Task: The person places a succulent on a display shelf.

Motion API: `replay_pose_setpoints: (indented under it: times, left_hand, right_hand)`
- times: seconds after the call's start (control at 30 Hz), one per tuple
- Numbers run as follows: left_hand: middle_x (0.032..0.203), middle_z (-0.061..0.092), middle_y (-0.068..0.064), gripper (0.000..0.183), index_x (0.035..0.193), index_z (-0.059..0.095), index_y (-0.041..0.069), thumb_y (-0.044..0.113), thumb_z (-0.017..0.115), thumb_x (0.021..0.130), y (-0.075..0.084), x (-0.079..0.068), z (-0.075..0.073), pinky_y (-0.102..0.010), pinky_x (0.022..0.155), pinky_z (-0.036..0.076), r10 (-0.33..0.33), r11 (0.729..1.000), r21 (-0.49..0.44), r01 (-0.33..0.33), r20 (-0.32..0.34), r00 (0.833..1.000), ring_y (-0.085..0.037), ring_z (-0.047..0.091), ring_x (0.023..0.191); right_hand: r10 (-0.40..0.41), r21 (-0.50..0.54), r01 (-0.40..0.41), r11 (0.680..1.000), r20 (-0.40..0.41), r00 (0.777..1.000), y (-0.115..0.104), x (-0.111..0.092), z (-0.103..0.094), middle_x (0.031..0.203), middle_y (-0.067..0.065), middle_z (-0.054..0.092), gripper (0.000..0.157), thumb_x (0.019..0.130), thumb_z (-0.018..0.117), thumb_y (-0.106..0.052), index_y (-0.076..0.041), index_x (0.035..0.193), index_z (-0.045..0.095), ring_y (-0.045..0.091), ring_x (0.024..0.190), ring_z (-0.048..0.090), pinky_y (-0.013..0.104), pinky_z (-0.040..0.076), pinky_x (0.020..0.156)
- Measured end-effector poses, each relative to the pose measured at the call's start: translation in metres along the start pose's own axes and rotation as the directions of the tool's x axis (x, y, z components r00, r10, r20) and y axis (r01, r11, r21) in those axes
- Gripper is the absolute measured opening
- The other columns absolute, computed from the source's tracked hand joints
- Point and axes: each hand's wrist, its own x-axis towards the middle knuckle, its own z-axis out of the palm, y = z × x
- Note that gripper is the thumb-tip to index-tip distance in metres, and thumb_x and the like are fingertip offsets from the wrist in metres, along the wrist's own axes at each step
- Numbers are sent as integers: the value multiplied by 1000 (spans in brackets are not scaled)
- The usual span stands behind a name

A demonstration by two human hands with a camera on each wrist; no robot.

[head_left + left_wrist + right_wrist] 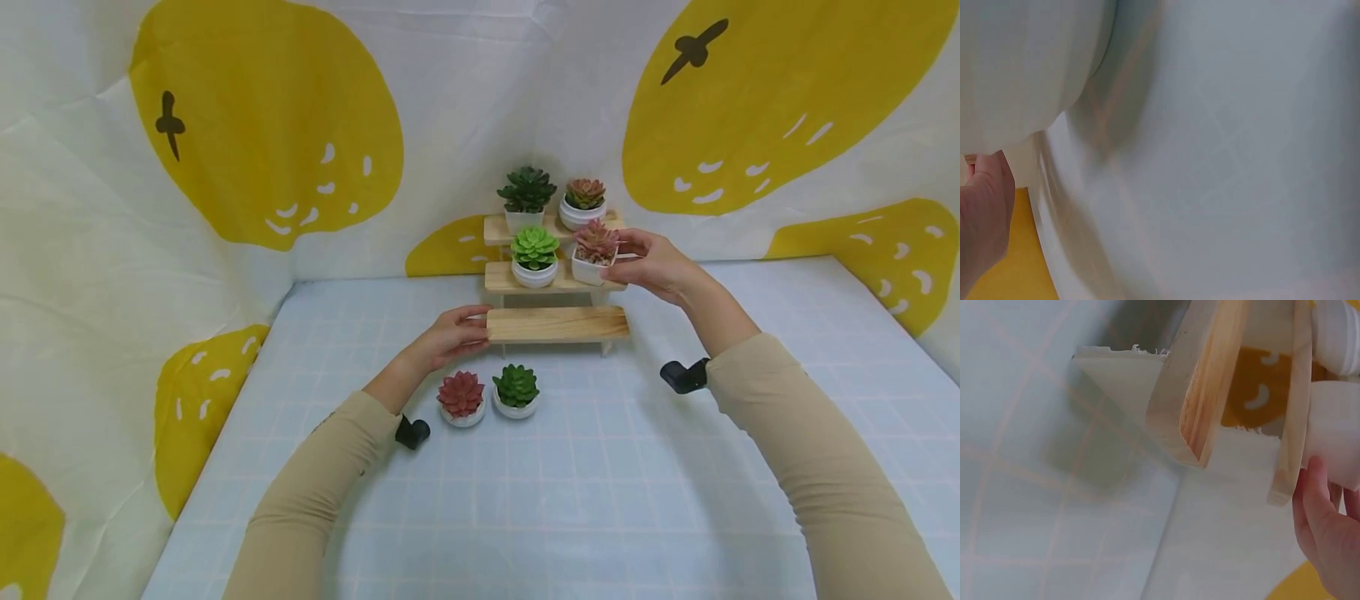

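A pink succulent (597,240) in a squarish white pot (1335,431) is on the right of the middle tier of a wooden plant stand (558,323). My right hand (654,265) grips that pot from its right side, fingers and thumb around it. At the left end of the lowest tier, my left hand (450,335) holds the board's edge. In the left wrist view the left hand (985,212) shows only partly, at the lower left. A light green succulent (535,254) stands left of the pink one. On the top tier are a dark green succulent (527,193) and an orange-tipped succulent (584,200).
On the table (570,500), in front of the stand, sit a red succulent (461,397) and a green succulent (516,388) in round white pots. A white cloth with yellow fruit prints (277,117) hangs close behind the stand. Black wrist cameras (684,377) jut from both sleeves.
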Motion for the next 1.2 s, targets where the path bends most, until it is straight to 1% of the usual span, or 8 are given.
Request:
replay_pose_setpoints:
  times: [0.2,0.33,0.5,0.6,0.67,0.87,1.2]
  left_hand:
    - [134,43,-21,54,141,39,5,-7,52,90,0,0,0,-24,77,54,-5,1000,3,5,-6,1000,-18,56,95]
    - [134,44,-20,53,141,40,6,-7,52,90,0,1,0,-24,77,54,-11,1000,7,11,-13,1000,-18,56,93]
    - [133,44,-21,53,141,40,6,-8,52,90,-1,1,0,-23,76,55,-7,1000,1,7,-10,1000,-17,56,91]
    - [133,44,-20,53,141,40,6,-8,52,90,-1,2,-1,-23,76,55,-6,1000,-1,6,-7,1000,-17,56,91]
    - [133,44,-20,53,141,40,6,-7,52,91,-1,2,-1,-23,76,55,-9,1000,-2,9,-10,1000,-17,56,91]
    - [133,43,-21,53,141,40,6,-7,51,91,-1,2,-1,-25,79,54,-6,1000,8,6,-8,1000,-17,56,92]
    - [135,43,-20,53,141,40,7,-7,51,91,-1,2,0,-23,75,55,-9,1000,1,9,-11,1000,-20,55,95]
  right_hand:
    - [1,-6,-1,1000,-6,1000,0,-4,-4,129,14,36,65,86,62,0,-2,141,27,18,107,46,20,50,84]
    - [5,-38,-5,999,-11,1000,0,-9,-7,132,15,37,64,87,63,-4,-4,141,29,15,106,48,18,49,85]
    - [-2,-82,2,997,1,1000,1,-16,-11,134,14,37,64,88,63,-9,-6,142,29,13,105,50,20,46,90]
    - [-6,-93,6,996,5,1000,2,-21,-13,134,14,36,63,89,63,-10,-7,143,29,16,109,48,20,46,90]
    - [-5,-93,5,996,5,1000,2,-24,-14,135,14,36,63,89,62,-9,-7,143,29,19,112,46,18,47,88]
    - [-9,-89,10,996,22,1000,2,-34,-15,138,17,35,64,89,61,-8,-5,143,27,26,119,40,16,48,84]
    - [-46,-83,50,995,48,998,6,-48,-11,132,16,41,59,88,62,-5,-2,139,33,27,118,44,19,49,86]
